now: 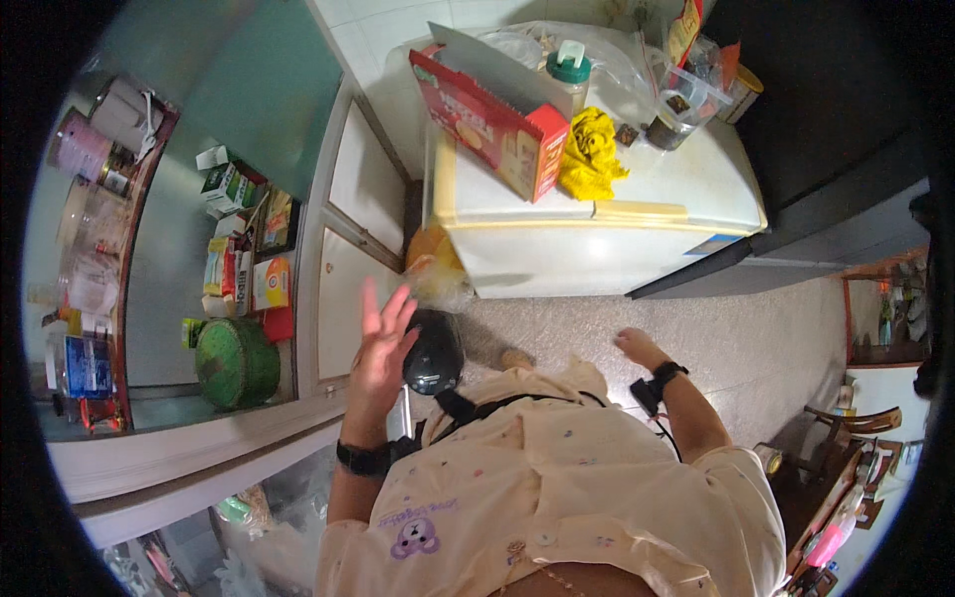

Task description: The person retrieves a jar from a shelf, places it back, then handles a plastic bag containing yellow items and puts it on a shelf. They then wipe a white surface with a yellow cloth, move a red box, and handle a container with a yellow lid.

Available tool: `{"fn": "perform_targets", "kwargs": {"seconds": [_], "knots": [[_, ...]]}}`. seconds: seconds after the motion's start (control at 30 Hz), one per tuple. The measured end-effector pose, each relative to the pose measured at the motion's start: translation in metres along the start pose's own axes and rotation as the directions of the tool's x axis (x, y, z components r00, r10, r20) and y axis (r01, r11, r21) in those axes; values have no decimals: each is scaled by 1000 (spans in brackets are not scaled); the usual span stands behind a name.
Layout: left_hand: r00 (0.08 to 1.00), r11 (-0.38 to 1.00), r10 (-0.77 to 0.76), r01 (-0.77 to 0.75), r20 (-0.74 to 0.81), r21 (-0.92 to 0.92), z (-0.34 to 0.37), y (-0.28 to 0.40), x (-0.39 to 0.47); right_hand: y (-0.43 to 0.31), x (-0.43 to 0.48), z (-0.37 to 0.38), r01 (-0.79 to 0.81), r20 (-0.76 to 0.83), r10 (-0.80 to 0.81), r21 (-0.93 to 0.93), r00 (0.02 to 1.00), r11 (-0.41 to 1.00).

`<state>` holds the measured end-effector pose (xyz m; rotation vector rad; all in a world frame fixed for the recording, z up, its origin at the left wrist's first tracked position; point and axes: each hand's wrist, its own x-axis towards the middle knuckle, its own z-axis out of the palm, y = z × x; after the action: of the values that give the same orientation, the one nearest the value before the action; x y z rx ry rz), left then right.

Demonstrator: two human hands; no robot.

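Note:
My left hand (384, 347) is raised near the cabinet doors, fingers spread, holding nothing. Over the floor, my right hand (639, 348) hangs with its fingers partly curled; nothing shows in it, though its palm is hidden. Both wrists wear black straps. Before me stands a white chest freezer (552, 257). On its lid lie a red cardboard box (492, 134), a crumpled yellow cloth (592, 158), a bottle with a green lid (569, 71) and a clear plastic container (677, 112) with dark contents.
A black rounded object (434, 354) and a yellow plastic bag (433, 257) sit on the floor beside the freezer. Shelves at left hold a green round container (237, 363) and small boxes. A dark appliance (843, 157) stands at right, with a wooden chair (858, 422) below.

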<state>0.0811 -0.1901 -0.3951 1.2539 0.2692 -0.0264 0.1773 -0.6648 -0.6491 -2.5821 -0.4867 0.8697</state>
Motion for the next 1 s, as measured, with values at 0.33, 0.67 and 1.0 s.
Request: {"fn": "perform_targets", "kwargs": {"seconds": [0.33,0.67,1.0], "knots": [[978,897,13,80,208,-435,-42,-32,-12,110,-254,189,-211,252,272,-246,929,946],[925,759,-42,275,378,-590,-17,-37,-40,-9,-267,172,-570,16,695,585,719,577],[854,832,-23,305,520,-464,84,-51,-86,4,-337,214,-585,47,721,622,691,520]]}}
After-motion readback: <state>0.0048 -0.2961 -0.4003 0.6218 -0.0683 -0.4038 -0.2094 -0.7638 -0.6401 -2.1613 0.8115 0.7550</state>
